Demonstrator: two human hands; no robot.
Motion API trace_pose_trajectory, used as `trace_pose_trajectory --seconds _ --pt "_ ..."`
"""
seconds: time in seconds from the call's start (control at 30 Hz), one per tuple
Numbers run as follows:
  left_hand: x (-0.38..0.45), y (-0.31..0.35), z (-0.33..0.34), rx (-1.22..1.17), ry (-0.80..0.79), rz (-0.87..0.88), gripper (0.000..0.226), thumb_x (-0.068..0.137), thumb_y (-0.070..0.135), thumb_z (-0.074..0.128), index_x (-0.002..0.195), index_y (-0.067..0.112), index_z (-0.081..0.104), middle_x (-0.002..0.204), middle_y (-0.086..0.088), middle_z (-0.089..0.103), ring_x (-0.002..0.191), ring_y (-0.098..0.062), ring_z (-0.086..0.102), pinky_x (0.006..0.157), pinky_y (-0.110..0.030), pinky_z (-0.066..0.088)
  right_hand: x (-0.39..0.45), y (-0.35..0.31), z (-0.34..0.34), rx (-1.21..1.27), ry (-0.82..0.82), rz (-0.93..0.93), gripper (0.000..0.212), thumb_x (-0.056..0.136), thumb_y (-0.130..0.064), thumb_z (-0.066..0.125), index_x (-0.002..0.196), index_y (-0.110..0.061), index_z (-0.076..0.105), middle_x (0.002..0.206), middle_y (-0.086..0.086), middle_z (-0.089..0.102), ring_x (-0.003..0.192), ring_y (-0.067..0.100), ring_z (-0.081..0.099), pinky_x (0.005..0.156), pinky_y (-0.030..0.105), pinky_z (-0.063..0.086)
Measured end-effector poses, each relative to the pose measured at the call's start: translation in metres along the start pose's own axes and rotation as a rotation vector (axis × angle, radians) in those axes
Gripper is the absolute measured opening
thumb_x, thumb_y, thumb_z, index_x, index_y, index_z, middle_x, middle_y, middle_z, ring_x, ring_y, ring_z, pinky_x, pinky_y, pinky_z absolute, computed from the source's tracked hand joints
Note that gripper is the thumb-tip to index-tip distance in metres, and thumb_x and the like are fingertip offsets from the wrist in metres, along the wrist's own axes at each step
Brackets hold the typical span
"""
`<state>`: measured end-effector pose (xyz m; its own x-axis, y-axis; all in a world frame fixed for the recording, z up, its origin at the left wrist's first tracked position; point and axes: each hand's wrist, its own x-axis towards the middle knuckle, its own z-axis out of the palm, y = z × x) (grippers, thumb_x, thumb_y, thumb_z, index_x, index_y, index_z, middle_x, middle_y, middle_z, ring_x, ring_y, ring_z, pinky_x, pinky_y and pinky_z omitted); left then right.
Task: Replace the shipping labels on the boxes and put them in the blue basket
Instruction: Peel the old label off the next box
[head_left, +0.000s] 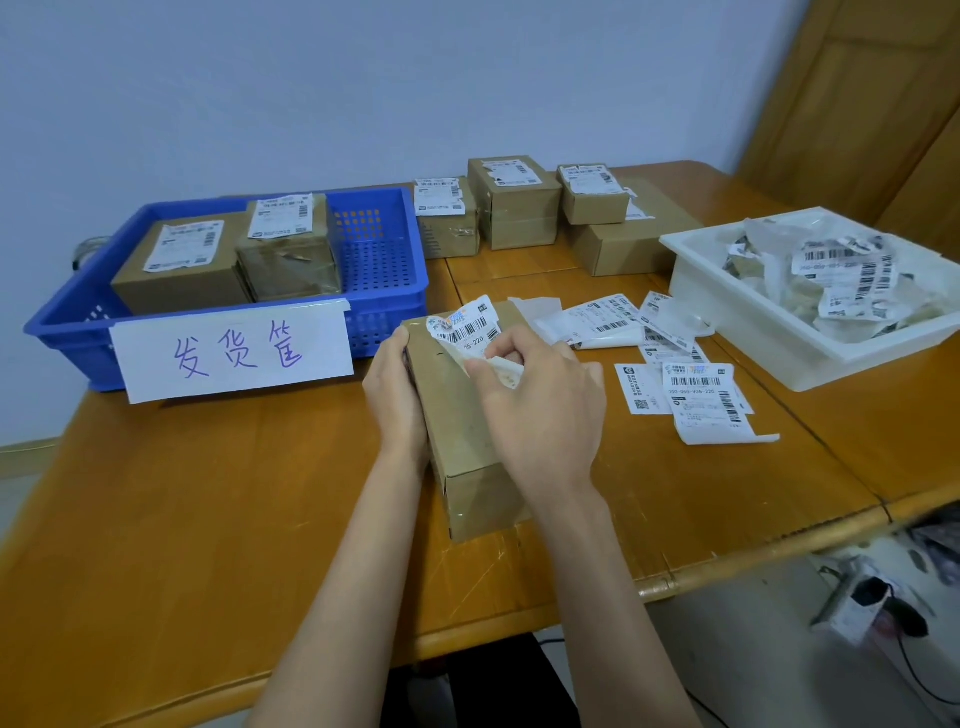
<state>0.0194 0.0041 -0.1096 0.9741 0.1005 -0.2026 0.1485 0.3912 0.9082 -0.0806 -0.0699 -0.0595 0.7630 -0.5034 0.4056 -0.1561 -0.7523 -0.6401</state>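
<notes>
Right, my left hand (397, 387) grips the cardboard box (457, 415) on the tabletop (208, 519), just in front of the blue basket (379, 291), while my right hand (540, 405) pinches its half-peeled shipping label (467, 330).

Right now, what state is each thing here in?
Box in hand: on table, steadied by left hand.
Old label: partly peeled, pinched by right hand fingers.
Blue basket: holds two labelled boxes.
White tray: full of crumpled labels.
Loose labels: lying on table.
</notes>
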Motion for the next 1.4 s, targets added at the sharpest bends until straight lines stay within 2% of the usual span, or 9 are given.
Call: trace_pose_trajectory --seconds 0.1,0.2,0.4,0.5,0.7,0.9,1.07,1.17,1.4 --pt "-0.002 -0.001 -0.001 0.009 0.004 0.021 0.025 0.094 0.03 0.057 0.095 0.012 0.073 0.104 -0.012 0.073 0.088 -0.018 0.067 0.077 -0.03 0.052 0.001 -0.001 -0.001 0.083 -0.052 -0.007 0.036 0.095 -0.058 0.045 0.079 -0.029 0.059 0.071 -0.016 0.055 0.081 0.007 0.049 0.082 0.03 0.03" --pt "-0.002 -0.001 -0.002 -0.015 -0.037 0.013 0.032 0.086 0.037 0.06 0.098 0.011 0.074 0.102 -0.011 0.074 0.097 -0.024 0.071 0.085 -0.039 0.053 0.001 -0.002 -0.002 -0.002 -0.066 -0.073 0.037 0.079 -0.069 0.057 0.081 -0.033 0.062 0.082 -0.017 0.058 0.088 0.006 0.045 0.081 0.029 0.027" --pt "0.002 0.0 -0.001 -0.018 0.007 0.007 0.026 0.093 0.03 0.057 0.097 0.01 0.073 0.106 -0.014 0.072 0.091 -0.022 0.066 0.077 -0.03 0.05 0.004 0.003 0.0 -0.109 -0.052 -0.118 0.018 0.087 -0.045 0.064 0.094 -0.029 0.07 0.1 -0.011 0.058 0.094 0.007 0.033 0.079 0.026 0.021" --pt "0.001 0.0 -0.001 -0.005 -0.004 0.015 0.023 0.093 0.03 0.058 0.094 0.012 0.072 0.102 -0.011 0.073 0.087 -0.017 0.066 0.073 -0.027 0.05 0.005 0.001 0.001 -0.09 -0.054 -0.072 0.012 0.093 -0.038 0.059 0.092 -0.029 0.066 0.095 -0.012 0.064 0.088 0.008 0.04 0.077 0.027 0.021" --pt "-0.003 0.001 -0.001 0.018 -0.03 0.056 0.019 0.095 0.029 0.057 0.084 0.019 0.069 0.09 -0.003 0.069 0.085 -0.014 0.064 0.073 -0.027 0.05 0.0 0.0 0.0 -0.015 -0.017 -0.001 0.009 0.094 -0.039 0.057 0.091 -0.031 0.062 0.087 -0.013 0.065 0.078 0.006 0.051 0.076 0.026 0.02" --pt "0.0 -0.002 -0.002 0.016 -0.032 0.017 0.032 0.09 0.037 0.058 0.101 0.011 0.073 0.099 -0.009 0.074 0.093 -0.025 0.071 0.08 -0.038 0.055 0.007 -0.01 -0.013 0.096 -0.168 0.035 0.034 0.081 -0.064 0.061 0.091 -0.032 0.061 0.08 -0.015 0.062 0.087 0.002 0.055 0.087 0.028 0.027" --pt "0.002 -0.003 -0.002 0.01 -0.037 0.054 0.023 0.094 0.032 0.055 0.089 0.017 0.071 0.086 -0.004 0.071 0.076 -0.013 0.067 0.066 -0.026 0.052 0.017 -0.029 -0.002 -0.125 -0.143 -0.075 0.028 0.08 -0.041 0.071 0.103 -0.029 0.061 0.1 -0.011 0.064 0.102 0.008 0.054 0.084 0.03 0.025" --pt "-0.001 -0.002 -0.001 0.035 -0.02 0.085 0.021 0.096 0.026 0.054 0.083 0.017 0.067 0.076 0.003 0.067 0.061 -0.002 0.062 0.055 -0.015 0.049 0.02 -0.032 0.001 -0.105 -0.216 -0.035 0.021 0.085 -0.018 0.064 0.105 -0.025 0.062 0.094 -0.007 0.067 0.095 0.012 0.06 0.086 0.029 0.031" --pt "-0.002 -0.003 0.0 0.028 0.005 0.08 0.022 0.095 0.031 0.056 0.086 0.016 0.069 0.087 -0.004 0.068 0.08 -0.015 0.062 0.071 -0.028 0.049 0.021 -0.02 0.001 0.114 -0.119 0.094 0.017 0.096 -0.018 0.058 0.112 -0.024 0.056 0.104 -0.004 0.067 0.097 0.015 0.062 0.078 0.03 0.051"
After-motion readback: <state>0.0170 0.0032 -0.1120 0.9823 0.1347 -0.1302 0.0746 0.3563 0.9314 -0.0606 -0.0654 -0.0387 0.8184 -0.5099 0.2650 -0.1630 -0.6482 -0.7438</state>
